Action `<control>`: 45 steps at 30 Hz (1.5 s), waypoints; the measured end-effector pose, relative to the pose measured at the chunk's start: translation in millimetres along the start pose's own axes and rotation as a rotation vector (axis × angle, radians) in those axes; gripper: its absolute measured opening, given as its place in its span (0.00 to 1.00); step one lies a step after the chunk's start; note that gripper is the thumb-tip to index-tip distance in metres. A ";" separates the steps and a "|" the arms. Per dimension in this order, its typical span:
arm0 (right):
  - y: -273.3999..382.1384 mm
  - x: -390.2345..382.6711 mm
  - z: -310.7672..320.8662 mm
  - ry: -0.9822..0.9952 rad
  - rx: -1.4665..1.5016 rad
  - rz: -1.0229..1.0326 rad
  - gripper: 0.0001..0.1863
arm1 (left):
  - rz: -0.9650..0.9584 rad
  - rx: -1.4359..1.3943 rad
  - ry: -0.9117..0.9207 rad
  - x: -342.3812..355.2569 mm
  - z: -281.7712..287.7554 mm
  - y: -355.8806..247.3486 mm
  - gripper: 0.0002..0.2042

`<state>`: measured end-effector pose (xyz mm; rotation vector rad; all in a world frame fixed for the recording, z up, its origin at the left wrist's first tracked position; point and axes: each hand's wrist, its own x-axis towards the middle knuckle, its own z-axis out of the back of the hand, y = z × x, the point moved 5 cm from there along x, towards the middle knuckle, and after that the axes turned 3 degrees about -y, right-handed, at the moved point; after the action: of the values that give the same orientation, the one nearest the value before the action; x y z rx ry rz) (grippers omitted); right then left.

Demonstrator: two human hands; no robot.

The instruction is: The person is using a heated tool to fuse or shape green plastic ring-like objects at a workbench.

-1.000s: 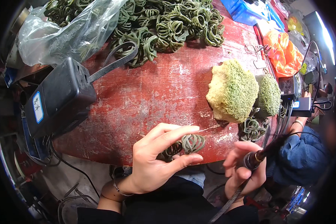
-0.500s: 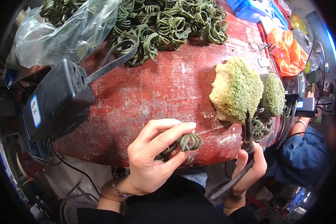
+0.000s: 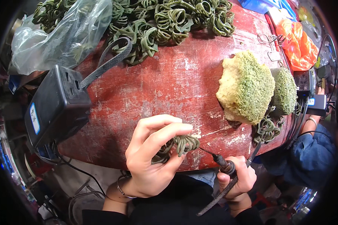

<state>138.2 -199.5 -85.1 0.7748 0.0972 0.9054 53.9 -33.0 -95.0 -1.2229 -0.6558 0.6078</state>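
Note:
My left hand (image 3: 148,155) is closed around a bundle of dark green, waxy-looking rings (image 3: 186,144), pinched between thumb and fingers. In my right hand (image 3: 242,178) is a black corded pen tool (image 3: 225,165) with a thin needle-like tip. That tip points left and is right beside the rings; whether it touches them I cannot tell. Behind my right hand sits a rough pale-yellow block (image 3: 248,88) with a crumbly green crust. A second green-crusted block (image 3: 284,91) stands to its right, with more green rings (image 3: 268,129) in front.
A large heap of green rings (image 3: 169,20) covers the far side of the red table (image 3: 157,90), beside a clear plastic bag (image 3: 64,41). At left stands a black box (image 3: 60,107) with a strap. An orange bag (image 3: 297,45) lies far right, near another person's arm (image 3: 310,125).
My right hand has drawn the pen tool away from the green-crusted block, left and toward me, to the rings. My left hand keeps holding the bundle, tilted slightly differently. The view has shifted a little.

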 end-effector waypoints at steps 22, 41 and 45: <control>-0.6 4.2 -1.8 0.069 0.012 0.036 0.21 | 0.016 -0.034 -0.040 -1.2 -0.1 3.5 0.22; -2.3 6.4 -1.5 0.095 0.010 0.001 0.20 | -0.099 0.068 0.043 1.0 -3.1 2.0 0.17; -2.6 5.9 -2.2 0.106 0.001 -0.001 0.20 | -0.102 0.079 0.046 0.6 -3.1 1.0 0.17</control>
<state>142.8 -194.9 -87.0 0.7276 0.1912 0.9457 56.5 -34.3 -96.5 -1.1192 -0.6459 0.5145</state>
